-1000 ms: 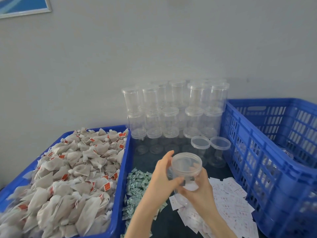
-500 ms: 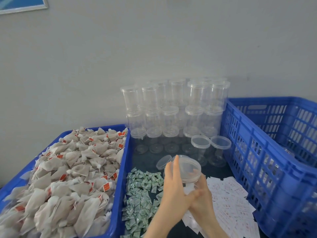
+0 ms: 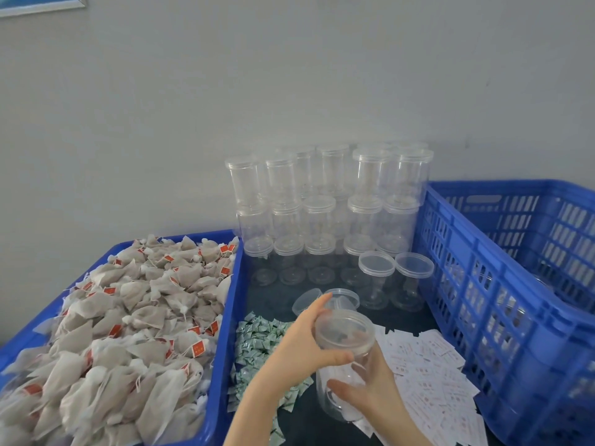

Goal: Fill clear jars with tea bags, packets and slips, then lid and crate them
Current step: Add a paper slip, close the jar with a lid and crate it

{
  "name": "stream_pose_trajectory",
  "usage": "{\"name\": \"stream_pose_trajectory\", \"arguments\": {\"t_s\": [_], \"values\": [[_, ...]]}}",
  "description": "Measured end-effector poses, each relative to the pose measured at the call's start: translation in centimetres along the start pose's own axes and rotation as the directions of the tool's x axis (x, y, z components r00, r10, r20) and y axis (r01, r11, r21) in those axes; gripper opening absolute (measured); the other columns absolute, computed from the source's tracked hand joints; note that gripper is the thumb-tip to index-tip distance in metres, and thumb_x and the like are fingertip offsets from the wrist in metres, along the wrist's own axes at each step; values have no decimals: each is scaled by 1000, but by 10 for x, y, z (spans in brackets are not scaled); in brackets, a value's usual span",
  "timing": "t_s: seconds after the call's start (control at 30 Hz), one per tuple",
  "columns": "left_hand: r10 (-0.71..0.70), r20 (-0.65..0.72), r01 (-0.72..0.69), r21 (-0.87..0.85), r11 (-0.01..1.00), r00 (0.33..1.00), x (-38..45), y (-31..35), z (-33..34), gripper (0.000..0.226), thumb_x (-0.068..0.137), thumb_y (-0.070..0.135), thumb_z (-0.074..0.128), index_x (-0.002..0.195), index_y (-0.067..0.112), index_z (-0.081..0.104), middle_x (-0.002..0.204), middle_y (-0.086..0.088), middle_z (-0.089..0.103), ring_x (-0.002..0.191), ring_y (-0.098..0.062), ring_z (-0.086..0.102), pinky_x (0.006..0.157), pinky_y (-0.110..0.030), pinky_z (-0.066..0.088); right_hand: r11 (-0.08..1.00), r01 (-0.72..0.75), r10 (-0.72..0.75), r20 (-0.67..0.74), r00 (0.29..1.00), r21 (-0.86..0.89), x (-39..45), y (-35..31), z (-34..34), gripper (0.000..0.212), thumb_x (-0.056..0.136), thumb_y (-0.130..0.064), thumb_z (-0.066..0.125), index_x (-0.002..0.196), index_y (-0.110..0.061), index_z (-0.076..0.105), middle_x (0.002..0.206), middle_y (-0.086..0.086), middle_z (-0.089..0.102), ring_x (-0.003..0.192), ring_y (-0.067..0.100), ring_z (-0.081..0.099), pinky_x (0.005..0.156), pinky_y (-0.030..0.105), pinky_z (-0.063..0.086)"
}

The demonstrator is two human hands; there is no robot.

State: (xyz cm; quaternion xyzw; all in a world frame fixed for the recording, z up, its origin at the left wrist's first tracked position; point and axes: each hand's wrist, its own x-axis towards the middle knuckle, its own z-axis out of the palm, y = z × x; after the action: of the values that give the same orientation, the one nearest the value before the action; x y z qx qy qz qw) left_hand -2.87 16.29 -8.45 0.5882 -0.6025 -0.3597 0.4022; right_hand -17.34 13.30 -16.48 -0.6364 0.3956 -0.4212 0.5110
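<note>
- Plain grey wall behind a dark table; corner of 1 blue-framed picture at top left.
- Left: 1 blue tray heaped w/ pale tea bags bearing small red tags, too many to count.
- Right: 1 blue slatted crate, set just beside the jar stack; clear jars dimly seen thru its slats, no. cannot be told.
- Centre back: stack of lidded clear jars against the wall, 3 tiers high, approx. 5 per row at front; exact total unclear, since more stand behind.
- In front of the stack: 2 lidded jars standing apart, side by side, near the crate.
- Near them on the table: 1 loose clear lid lying tilted, & 1 more jar partly hidden behind the held one.
- Table front: pile of small green packets left of centre; spread of white printed slips to the right, reaching toward the crate.
- Held jar, 1, clear, open-mouthed, tilted toward the camera above the slips.
- Left hand grips the jar at its rim, thumb across the front, fingers curled behind.
- Right hand clasps the jar's lower body, thumb over the front wall.
</note>
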Motion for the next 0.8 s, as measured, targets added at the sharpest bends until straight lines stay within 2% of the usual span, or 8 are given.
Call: {"name": "stream_pose_trajectory", "arguments": {"t_s": [0.1,0.2,0.3,0.37,0.47,0.57,0.7,0.8], "values": [[-64,-341,93,69,993,938,-3,11,28,89,56,43,84,130,40,36,117,16,31,105,0,47,81,-11,37,996,53,-57,-70,996,-68,-1,2,3,77,56,-13,90,113,-43,48,108,-20,66,101,-10,60,78,18,50],[-70,-424,83,13,996,903,-6,11,48,92,60,40,84,132,40,26,114,14,22,109,-4,38,86,-14,32,989,93,-106,-111,988,-114,0,0,6,80,60,-5,88,115,-46,47,107,-22,66,102,-8,62,71,12,51],[-18,-234,23,16,1000,972,-6,3,32,104,66,36,82,140,44,9,122,12,23,120,-6,31,96,-18,30,996,75,-81,-149,986,-43,-1,-9,3,84,39,-34,92,113,-41,51,105,-29,64,100,-17,57,74,3,46],[-12,-82,14,24,1000,997,-7,-1,12,101,71,31,79,136,52,4,123,13,27,120,1,35,93,-13,36,997,76,-78,-119,990,-26,-1,-11,-2,88,38,-43,91,118,-40,51,112,-28,63,105,-14,58,78,12,48],[8,42,-8,9,1000,999,-8,-4,-9,102,73,29,80,141,52,7,132,23,26,123,11,33,89,-4,37,991,111,-115,-52,992,-79,-1,-11,-2,84,48,-34,93,122,-39,52,117,-24,64,111,-6,60,85,19,49],[34,140,-23,-80,997,990,-7,-3,-14,100,71,27,82,145,47,17,140,24,38,125,8,43,99,-14,40,987,100,-106,-43,993,-122,4,-4,7,75,53,-21,90,118,-28,52,107,-19,65,119,9,57,98,23,43],[-26,-178,38,66,997,984,-3,7,7,90,62,40,83,136,43,32,127,16,38,113,4,45,80,-7,39,988,118,-127,-81,989,-103,5,-9,14,77,51,-17,93,111,-40,51,107,-39,58,102,-15,57,76,2,45],[-39,-390,83,98,992,920,-3,10,30,87,62,46,81,134,38,33,119,13,32,110,-4,45,81,-11,35,962,159,-177,-62,982,-222,5,-9,8,73,50,-14,92,109,-40,59,106,-25,66,101,0,65,80,19,56]]}}
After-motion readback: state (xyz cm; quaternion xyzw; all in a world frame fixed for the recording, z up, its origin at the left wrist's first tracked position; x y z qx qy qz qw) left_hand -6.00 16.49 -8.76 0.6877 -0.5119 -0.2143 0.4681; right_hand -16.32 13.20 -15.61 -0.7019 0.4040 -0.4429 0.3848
